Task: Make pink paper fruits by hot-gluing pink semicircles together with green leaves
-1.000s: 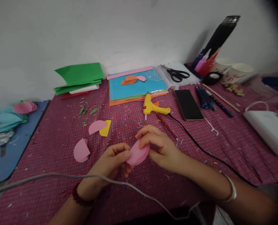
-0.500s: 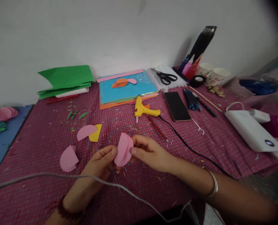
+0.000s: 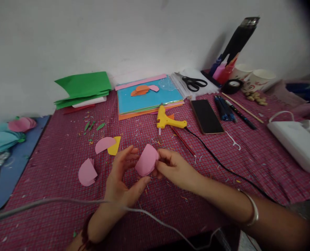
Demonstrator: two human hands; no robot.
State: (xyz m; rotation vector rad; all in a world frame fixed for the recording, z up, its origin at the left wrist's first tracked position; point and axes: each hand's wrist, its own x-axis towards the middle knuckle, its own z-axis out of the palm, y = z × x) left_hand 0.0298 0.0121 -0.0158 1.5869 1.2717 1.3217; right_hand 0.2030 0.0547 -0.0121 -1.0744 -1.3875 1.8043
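Observation:
Between thumb and fingers, my right hand [image 3: 174, 169] pinches a small stack of pink paper half-circles [image 3: 147, 160] by its right edge. My left hand [image 3: 125, 177] is spread around the stack's left side, thumb below and fingers above, apparently not gripping it. To the left lies another fanned pile of pink half-circles [image 3: 87, 172]. Farther back, a single pink half-circle [image 3: 104, 144] overlaps a yellow paper piece [image 3: 114, 146]. A yellow glue gun [image 3: 169, 119] rests on the checked cloth beyond my hands.
A white cable [image 3: 66, 201] crosses in front of my left wrist. Behind are green paper sheets [image 3: 84, 87], a blue sheet pack [image 3: 147, 101], black scissors [image 3: 193, 83] and a phone [image 3: 207, 116]. A white power bank [image 3: 296, 143] lies right; paper flowers [image 3: 7, 137] sit left.
My left hand has let go of the pink stack and opened beside it. The half-circles now lie more evenly together in my right hand. The view has shifted slightly left.

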